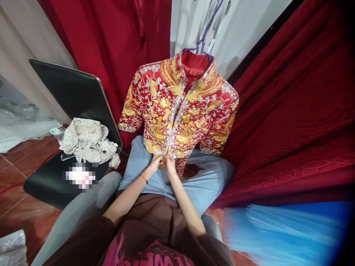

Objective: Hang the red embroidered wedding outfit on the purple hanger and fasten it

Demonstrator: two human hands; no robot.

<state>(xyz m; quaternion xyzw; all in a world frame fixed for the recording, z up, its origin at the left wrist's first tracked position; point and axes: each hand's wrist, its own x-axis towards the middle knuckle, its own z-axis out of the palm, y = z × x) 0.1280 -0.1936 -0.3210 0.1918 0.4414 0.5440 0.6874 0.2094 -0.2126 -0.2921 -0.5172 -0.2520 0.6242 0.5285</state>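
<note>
A red jacket (180, 107) thick with gold and silver embroidery hangs in front of me on a purple hanger (203, 38). Its lower hem rests over my light blue trousers (202, 181). My left hand (156, 162) and my right hand (170, 165) meet at the bottom of the jacket's front opening. Both have their fingers pinched on the hem there. A thin red string circles my left wrist. What lies between the fingertips besides fabric is too small to see.
A black chair (72, 96) stands at left with a cream spotted garment (85, 140) on its seat. Red curtains (291, 111) hang behind and to the right. Blue tulle (277, 232) lies at lower right. The floor is reddish-brown tile (16, 207).
</note>
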